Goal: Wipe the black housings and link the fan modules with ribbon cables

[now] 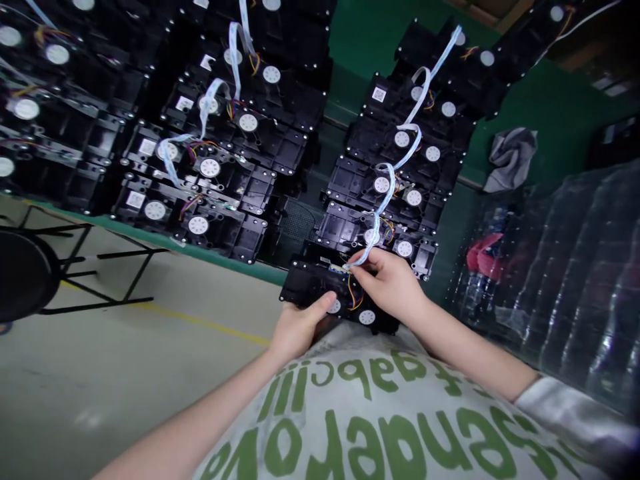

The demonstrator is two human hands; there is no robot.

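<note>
A black plastic module (305, 280) with two white round discs is held close to my body, over the table's front edge. My left hand (303, 325) grips its near side, thumb lying on top beside one disc. My right hand (393, 280) pinches the end of a blue-and-white ribbon cable (389, 193) at a small connector (339, 269) on the module's far edge. Whether the cable is seated there I cannot tell. Yellow and red wires (354, 297) run across the module near my right fingers. The cable loops away over the row of similar modules (345, 223) behind.
More black modules (235, 230) stand in overlapping rows on the green table (357, 50), with ribbon cables draped over them. A grey cloth (510, 157) and clear plastic wrapping (565, 267) lie right. A black round stool (25, 273) stands left on the floor.
</note>
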